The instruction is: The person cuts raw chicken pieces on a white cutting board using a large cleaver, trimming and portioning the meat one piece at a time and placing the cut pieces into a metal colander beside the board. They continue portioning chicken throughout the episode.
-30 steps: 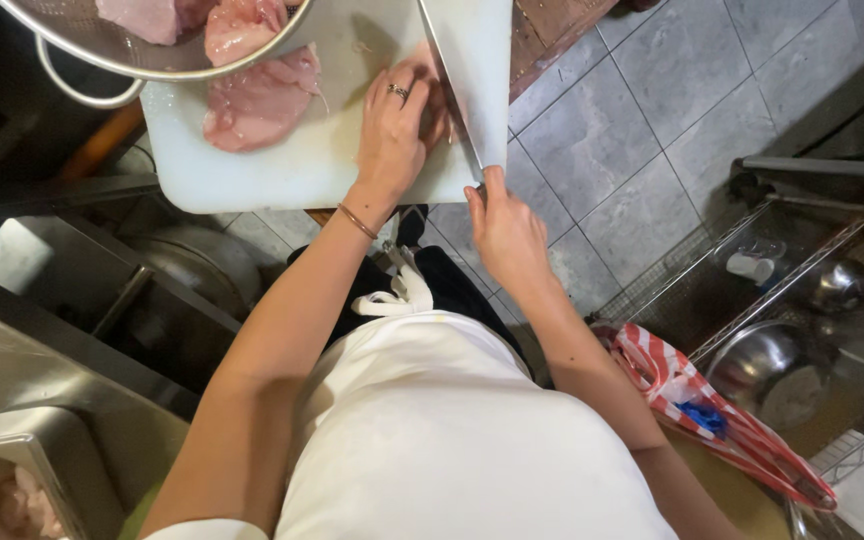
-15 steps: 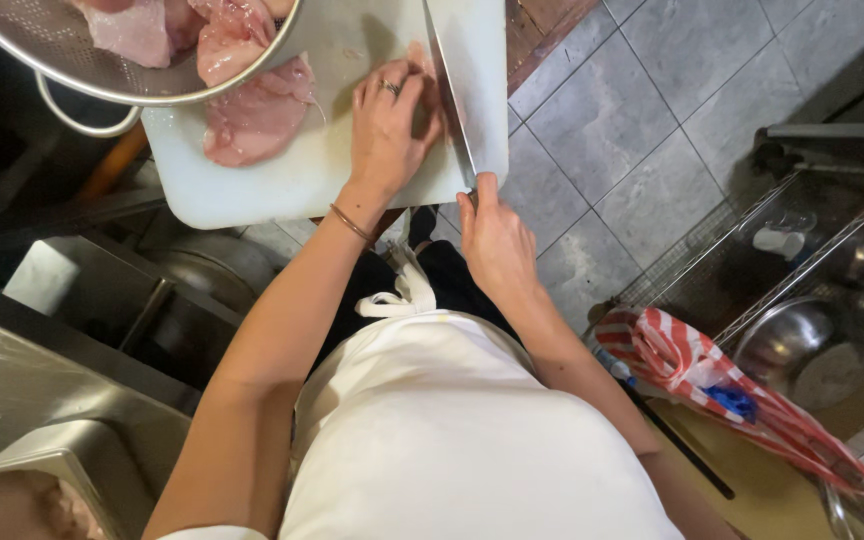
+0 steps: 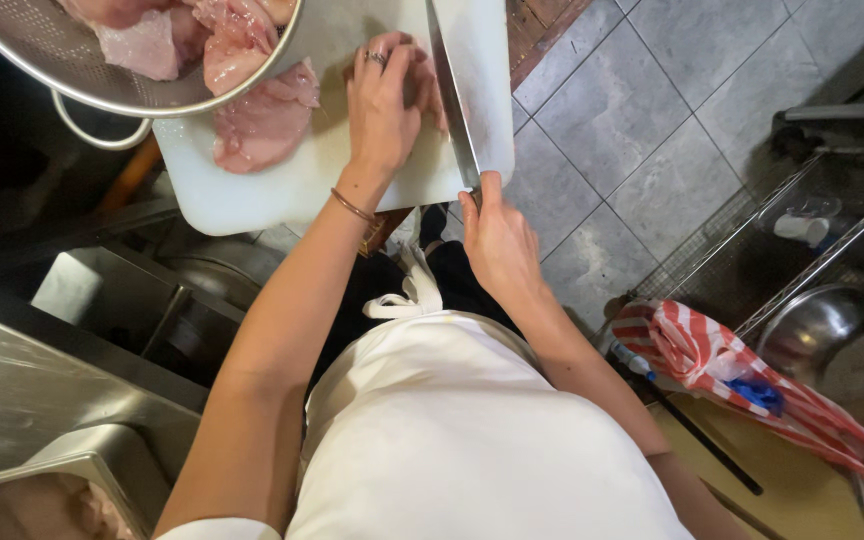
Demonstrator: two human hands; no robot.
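Pale pink raw meat (image 3: 422,85) lies on the white plastic cutting board (image 3: 292,190), pressed flat under the left hand (image 3: 382,105). Right hand (image 3: 497,240) clenches the long steel knife (image 3: 452,95), blade beside the left fingers (image 3: 377,60). Metal colander (image 3: 72,70) overhangs the board.

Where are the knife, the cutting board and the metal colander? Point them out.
knife (image 3: 452,100), head view, middle of the blade.
cutting board (image 3: 292,195), head view, bare near edge.
metal colander (image 3: 42,55), head view, mesh wall.
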